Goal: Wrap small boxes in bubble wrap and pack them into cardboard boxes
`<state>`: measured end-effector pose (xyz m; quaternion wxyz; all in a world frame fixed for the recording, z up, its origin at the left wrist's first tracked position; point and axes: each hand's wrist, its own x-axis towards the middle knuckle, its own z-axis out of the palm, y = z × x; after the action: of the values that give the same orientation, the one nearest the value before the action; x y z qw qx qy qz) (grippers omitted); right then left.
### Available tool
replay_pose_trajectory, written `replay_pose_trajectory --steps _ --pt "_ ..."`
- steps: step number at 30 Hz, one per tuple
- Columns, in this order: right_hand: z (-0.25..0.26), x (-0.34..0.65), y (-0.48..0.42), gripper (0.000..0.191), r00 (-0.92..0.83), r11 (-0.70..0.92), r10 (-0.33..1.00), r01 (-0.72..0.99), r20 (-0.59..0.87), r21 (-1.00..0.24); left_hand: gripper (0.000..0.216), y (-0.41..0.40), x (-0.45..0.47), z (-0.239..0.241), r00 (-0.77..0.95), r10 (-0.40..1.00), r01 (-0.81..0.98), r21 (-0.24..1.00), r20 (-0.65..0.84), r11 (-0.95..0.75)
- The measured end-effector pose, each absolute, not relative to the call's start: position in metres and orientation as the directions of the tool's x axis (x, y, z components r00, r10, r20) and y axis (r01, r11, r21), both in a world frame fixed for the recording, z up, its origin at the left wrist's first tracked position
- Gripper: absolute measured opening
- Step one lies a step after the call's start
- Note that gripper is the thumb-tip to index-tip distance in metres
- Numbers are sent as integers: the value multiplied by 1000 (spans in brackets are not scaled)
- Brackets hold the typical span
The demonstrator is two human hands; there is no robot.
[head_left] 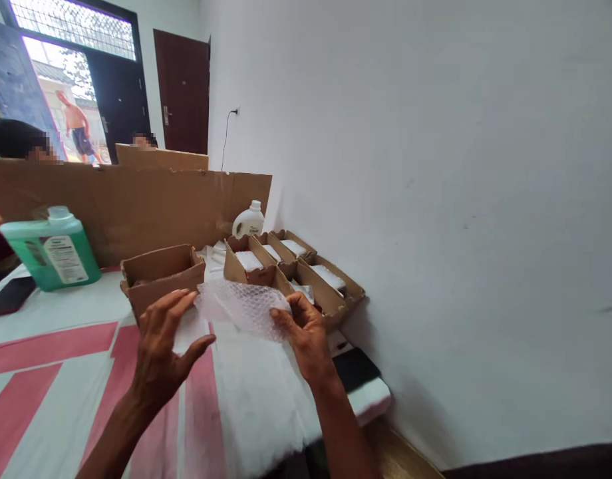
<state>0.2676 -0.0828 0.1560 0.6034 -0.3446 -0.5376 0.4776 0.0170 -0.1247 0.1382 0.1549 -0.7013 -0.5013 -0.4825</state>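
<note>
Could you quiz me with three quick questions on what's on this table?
1. True or false: both hands hold the bubble wrap.
2. Which bottle stands by the cardboard screen on the person's left: A green bottle, B white bottle, C blue jar?
3. What fills the open cardboard boxes near the wall?

Key: 1 true, the left hand and right hand pinch it. 2 A. 3 white wrapped packets.
</note>
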Motion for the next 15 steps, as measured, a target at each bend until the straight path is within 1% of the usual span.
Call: replay_pose_trajectory --steps 1,3,5,6,8,10,12,13,15 --pt "149 268 -91 34 -62 285 950 -234 307 -929 51 -133 25 137 72 555 858 232 829 -458" --pt "136 267 -105 35 -106 240 955 -282 278 -929 34 -145 33 131 141 566 853 190 812 -486" --pt "122 266 -113 36 -114 198 962 -331 247 -922 12 -155 35 123 181 573 825 194 800 -531" --pt "115 265 -115 35 -113 171 968 -360 225 -917 5 -160 34 119 194 575 811 200 795 -550" --pt "100 261 -116 34 -120 89 981 -424 153 -901 5 -175 31 112 220 571 798 191 791 -572" --pt "83 256 -112 36 -139 -18 989 -480 56 -877 10 -193 25 105 271 555 801 135 787 -583" --pt "66 250 -105 36 -158 -108 987 -499 -31 -860 16 -212 18 95 336 554 810 66 762 -582" --pt "56 247 -100 36 -175 -137 983 -474 -59 -870 19 -221 15 88 370 565 815 35 738 -579" --pt "36 241 -91 33 -215 -163 973 -353 -90 -921 23 -234 10 68 416 589 820 -7 693 -572"
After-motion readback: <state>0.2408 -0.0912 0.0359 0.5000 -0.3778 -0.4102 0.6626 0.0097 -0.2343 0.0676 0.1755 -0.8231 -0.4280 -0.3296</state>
